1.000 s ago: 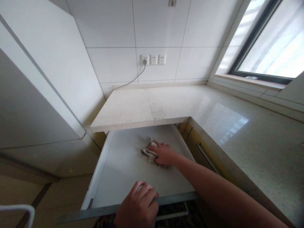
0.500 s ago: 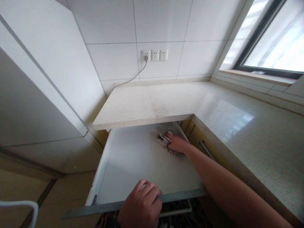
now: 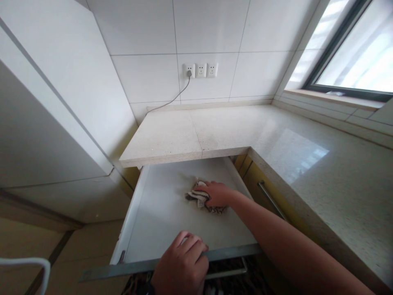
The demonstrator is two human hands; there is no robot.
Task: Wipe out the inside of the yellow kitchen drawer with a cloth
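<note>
A white drawer (image 3: 159, 221) is pulled out from under the counter. Inside it, my right hand (image 3: 216, 193) presses a crumpled cloth (image 3: 198, 196), patterned in brown and white, onto the drawer bottom near its middle. My left hand (image 3: 184, 262) is closed over the top edge of the drawer front (image 3: 132, 268), its fingers curled inward over the rim. Below that hand the metal drawer handle (image 3: 229, 273) sticks out toward me.
A pale stone countertop (image 3: 307, 155) overhangs the drawer and runs along the right, above a cabinet with a metal handle (image 3: 272, 200). A tall white cabinet (image 3: 70, 73) stands left. Wall sockets (image 3: 200, 70) hold a plugged-in cord (image 3: 181, 93).
My right hand has slid the cloth leftward and slightly toward me across the drawer bottom. My left hand stays on the drawer front.
</note>
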